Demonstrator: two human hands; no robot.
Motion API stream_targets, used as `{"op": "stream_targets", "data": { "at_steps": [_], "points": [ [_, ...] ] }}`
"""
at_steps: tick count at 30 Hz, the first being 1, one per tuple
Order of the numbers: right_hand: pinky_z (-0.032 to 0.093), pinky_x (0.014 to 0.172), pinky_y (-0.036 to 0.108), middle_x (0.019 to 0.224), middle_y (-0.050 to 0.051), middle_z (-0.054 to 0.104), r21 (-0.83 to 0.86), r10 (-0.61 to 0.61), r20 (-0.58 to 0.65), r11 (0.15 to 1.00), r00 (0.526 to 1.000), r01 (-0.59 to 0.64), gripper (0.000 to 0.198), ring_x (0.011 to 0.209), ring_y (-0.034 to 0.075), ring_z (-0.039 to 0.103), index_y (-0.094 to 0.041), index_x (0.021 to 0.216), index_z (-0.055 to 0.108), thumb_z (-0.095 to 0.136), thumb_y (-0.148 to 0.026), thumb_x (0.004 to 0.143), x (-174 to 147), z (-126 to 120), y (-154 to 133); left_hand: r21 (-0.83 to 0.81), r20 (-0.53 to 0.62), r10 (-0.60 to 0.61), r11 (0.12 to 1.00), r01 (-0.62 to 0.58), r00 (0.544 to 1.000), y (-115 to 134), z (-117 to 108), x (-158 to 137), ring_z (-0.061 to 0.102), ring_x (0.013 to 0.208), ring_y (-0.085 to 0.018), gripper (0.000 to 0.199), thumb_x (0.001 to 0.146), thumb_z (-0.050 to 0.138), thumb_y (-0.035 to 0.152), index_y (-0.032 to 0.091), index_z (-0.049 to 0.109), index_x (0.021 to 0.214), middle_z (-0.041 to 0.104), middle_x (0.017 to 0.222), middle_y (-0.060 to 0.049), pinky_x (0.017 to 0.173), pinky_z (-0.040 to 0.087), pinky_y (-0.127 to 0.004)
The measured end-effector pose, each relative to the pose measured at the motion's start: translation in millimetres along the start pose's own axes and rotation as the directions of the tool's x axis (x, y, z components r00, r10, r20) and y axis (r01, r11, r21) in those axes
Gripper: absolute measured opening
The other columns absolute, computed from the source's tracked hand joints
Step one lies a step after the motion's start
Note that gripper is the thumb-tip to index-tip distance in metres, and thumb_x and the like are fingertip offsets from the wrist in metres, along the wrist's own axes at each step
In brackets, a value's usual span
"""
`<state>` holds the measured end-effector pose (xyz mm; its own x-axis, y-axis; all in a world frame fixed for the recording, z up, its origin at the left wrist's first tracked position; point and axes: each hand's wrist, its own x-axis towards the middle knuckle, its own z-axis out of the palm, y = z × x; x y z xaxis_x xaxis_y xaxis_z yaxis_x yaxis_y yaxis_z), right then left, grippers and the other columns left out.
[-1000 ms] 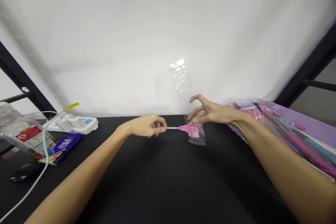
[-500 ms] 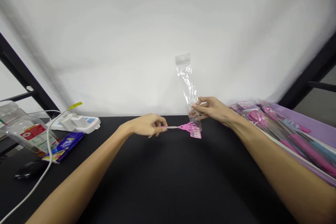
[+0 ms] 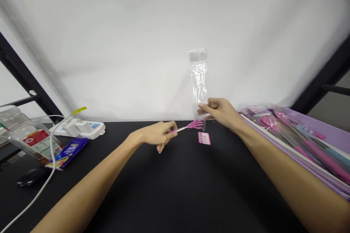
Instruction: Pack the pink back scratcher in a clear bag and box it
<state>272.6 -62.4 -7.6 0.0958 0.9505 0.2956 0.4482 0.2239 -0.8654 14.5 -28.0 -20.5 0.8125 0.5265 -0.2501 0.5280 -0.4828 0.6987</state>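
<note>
Black table (image 3: 164,193) against a white wall (image 3: 123,51); one person at it, bare hands, both arms reaching forward. Left hand (image 3: 158,134): thumb and forefinger pinched on the handle end of a pink back scratcher (image 3: 194,124), the other fingers curled loosely below. The scratcher points rightward, silver rod, claw end slightly raised, held over the table between the two hands. Right hand (image 3: 221,111): thumb and fingers pinching the lower part of a clear plastic bag (image 3: 199,76), which stands up tall and narrow against the wall behind. Claw end is right by the bag's bottom; cannot tell from here whether they touch. Small pink card (image 3: 204,138) just below the claw; unclear whether it lies flat on the table.

To the right, a purple box (image 3: 331,131) with bagged pink and blue scratchers (image 3: 322,153) in it. To the left, a clear jar (image 3: 38,136) with a red label, a white power strip (image 3: 95,131), a blue packet (image 3: 73,151), a white cable (image 3: 51,145) and a rounded black object (image 3: 32,177).
</note>
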Motion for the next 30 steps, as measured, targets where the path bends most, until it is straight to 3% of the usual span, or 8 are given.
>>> {"op": "stream_targets", "data": {
  "at_steps": [7, 14, 22, 30],
  "points": [
    [0.061, 0.062, 0.031, 0.086, 0.014, 0.073, 0.012, 0.045, -0.043, 0.999, 0.998, -0.045, 0.051, 0.086, 0.026, 0.071, -0.017, 0.065, 0.05, 0.066, -0.065, 0.073, 0.5, 0.4, -1.5, -0.021, 0.004, -0.036, 0.999, 0.036, 0.999, 3.4, 5.7, 2.8, 0.063, 0.047, -0.017, 0.037, 0.094, 0.033, 0.056, 0.021, 0.035, 0.105, 0.057, 0.062, 0.003, 0.045, 0.048, -0.024],
    [0.062, 0.062, 0.034, 0.086, 0.015, 0.072, 0.067, 0.042, -0.087, 0.997, 0.995, -0.036, 0.051, 0.084, 0.027, 0.071, -0.016, 0.066, 0.052, 0.066, -0.065, 0.073, 4.3, -1.4, 5.1, 0.005, 0.004, -0.064, 0.998, 0.064, 0.998, 1.9, 8.6, 5.2, 0.064, 0.047, -0.019, 0.039, 0.095, 0.027, 0.058, 0.021, 0.033, 0.108, 0.059, 0.064, 0.001, 0.036, 0.04, -0.02],
    [0.062, 0.067, 0.034, 0.085, 0.014, 0.073, 0.023, 0.033, -0.087, 0.999, 0.996, -0.032, 0.05, 0.083, 0.025, 0.071, -0.017, 0.064, 0.052, 0.065, -0.063, 0.076, 1.8, 1.3, 2.6, -0.052, 0.001, -0.027, 0.998, 0.027, 1.0, 6.7, 9.7, 4.5, 0.063, 0.045, -0.018, 0.041, 0.094, 0.028, 0.06, 0.022, 0.032, 0.107, 0.058, 0.063, 0.003, 0.033, 0.037, -0.019],
    [0.062, 0.069, 0.037, 0.087, 0.013, 0.073, 0.247, 0.147, -0.136, 0.963, 0.98, -0.111, 0.04, 0.08, 0.025, 0.072, -0.016, 0.076, 0.06, 0.073, -0.054, 0.074, 5.9, -1.2, 12.8, -0.168, 0.026, 0.019, 0.986, -0.015, 0.999, 1.4, 10.4, 7.0, 0.066, 0.051, -0.017, 0.037, 0.094, 0.031, 0.058, 0.024, 0.027, 0.107, 0.059, 0.07, 0.003, 0.04, 0.041, -0.019]
  ]
}}
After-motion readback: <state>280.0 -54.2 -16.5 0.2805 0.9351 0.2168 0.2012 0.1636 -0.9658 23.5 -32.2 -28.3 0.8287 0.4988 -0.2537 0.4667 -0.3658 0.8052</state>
